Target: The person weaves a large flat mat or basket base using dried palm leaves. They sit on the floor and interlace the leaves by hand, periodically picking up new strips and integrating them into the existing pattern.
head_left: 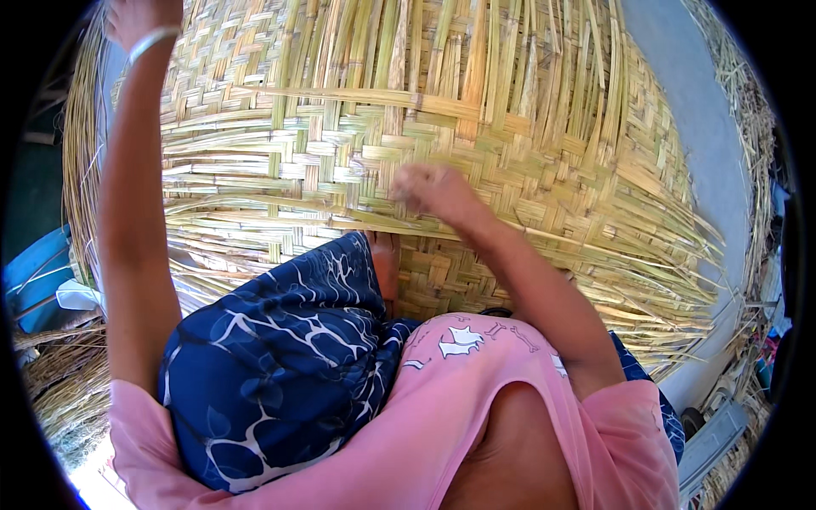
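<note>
A large mat (527, 178) woven from flat yellow-green reed strips spreads in front of me. Its centre is plaited, while long unwoven strips (501, 59) fan out at the far side and both ends. My right hand (433, 189) is curled closed over the plaited middle, slightly blurred. Whether a strip lies in its fingers is hidden. My left hand (146, 19) reaches to the far left corner, by the mat's edge, with a white bangle (153, 41) on the wrist. The picture's rim cuts its fingers off. One pale strip (357, 95) crosses the weave beyond my right hand.
My bare foot (384, 259) rests at the mat's near side, beside my blue patterned cloth (272, 365). Grey floor (718, 170) borders the mat on the right, with dry stalks beyond. A blue plastic thing (41, 276) stands at left, and a grey-blue tray-like object (714, 442) lies lower right.
</note>
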Available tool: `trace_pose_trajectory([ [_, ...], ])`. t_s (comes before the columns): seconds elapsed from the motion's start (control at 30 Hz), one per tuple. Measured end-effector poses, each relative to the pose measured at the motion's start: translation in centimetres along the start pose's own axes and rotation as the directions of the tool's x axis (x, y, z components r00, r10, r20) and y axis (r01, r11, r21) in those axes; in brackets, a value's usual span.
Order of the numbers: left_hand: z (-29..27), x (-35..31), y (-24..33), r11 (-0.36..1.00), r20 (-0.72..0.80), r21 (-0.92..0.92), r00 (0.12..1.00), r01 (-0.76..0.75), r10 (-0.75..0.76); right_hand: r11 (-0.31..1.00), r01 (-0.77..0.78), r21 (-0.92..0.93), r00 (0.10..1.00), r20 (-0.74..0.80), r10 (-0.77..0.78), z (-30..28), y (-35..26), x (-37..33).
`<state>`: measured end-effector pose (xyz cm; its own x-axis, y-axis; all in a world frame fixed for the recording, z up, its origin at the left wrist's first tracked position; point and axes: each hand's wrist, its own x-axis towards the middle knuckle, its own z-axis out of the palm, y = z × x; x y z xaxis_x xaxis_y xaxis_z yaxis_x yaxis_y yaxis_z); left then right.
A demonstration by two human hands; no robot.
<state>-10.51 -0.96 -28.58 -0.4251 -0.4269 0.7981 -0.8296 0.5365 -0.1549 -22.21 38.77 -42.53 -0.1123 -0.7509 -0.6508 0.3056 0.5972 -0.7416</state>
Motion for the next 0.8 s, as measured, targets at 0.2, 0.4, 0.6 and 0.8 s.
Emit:
trace_pose_trajectory([
  [0.2, 2.7, -16.5, -1.3, 0.982, 0.901, -0.184, 0.406, 0.037, 0.154, 0.368, 0.319, -0.873, 0.758, 0.002, -0.652, -7.2, -1.3, 6.0],
  [0.4, -2.2, -21.4, 6.8, -0.098, 0.917, 0.363, -0.337, 0.927, 0.213, 0.292, 0.165, -0.942, 0.895, 0.019, -0.446, -7.3, -4.4, 7.2],
  [0.6, -1.3, -19.8, 9.5, -0.176, 0.918, 0.251, -0.177, 0.952, 0.354, 0.201, 0.087, -0.976, 0.952, 0.022, -0.304, -6.9, -6.5, 7.1],
  [0.8, 3.2, -18.4, 15.0, 0.054, 0.688, -0.361, 0.226, 0.931, 0.689, 0.339, 0.065, -0.938, 0.791, -0.159, -0.59, -6.1, -4.8, 6.1],
])
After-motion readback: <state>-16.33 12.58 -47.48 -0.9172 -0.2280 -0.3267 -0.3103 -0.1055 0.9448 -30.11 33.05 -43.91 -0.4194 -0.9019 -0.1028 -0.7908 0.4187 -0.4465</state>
